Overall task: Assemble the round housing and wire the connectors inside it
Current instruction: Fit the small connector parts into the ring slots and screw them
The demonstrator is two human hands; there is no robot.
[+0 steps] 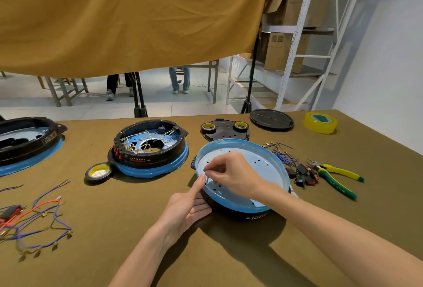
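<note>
While your left hand [187, 206] steadies the near-left edge of the round black housing with the blue-rimmed pale metal plate [258, 167], its index finger is stretched straight up against the rim at about 9 o'clock and the other fingers lie loosely against the black side wall. Your right hand [231, 174] reaches over the plate from 4 o'clock, thumb and fingertips pressed together on something small and thin near that same rim; I cannot tell what it is. This housing sits on the olive-brown tabletop [137, 229] right of centre, tilted so its far edge stands higher. At 10 o'clock from it stands a second round black housing with white wiring inside [150, 145], with a roll of black tape with a yellow core [98, 172] touching its near-left side. At 3 o'clock lie a bundle of blue wires with brass terminals [280, 153], small black switches [302, 173] and green-and-yellow-handled pliers [336, 178]. At 12 o'clock rests a black perforated base plate [225, 130] carrying two tape rolls, then a flat black round lid [271, 119] and a roll of clear yellow tape [320, 122]. Loose red, blue and brown wires [34, 220] sprawl at 8 o'clock.
</note>
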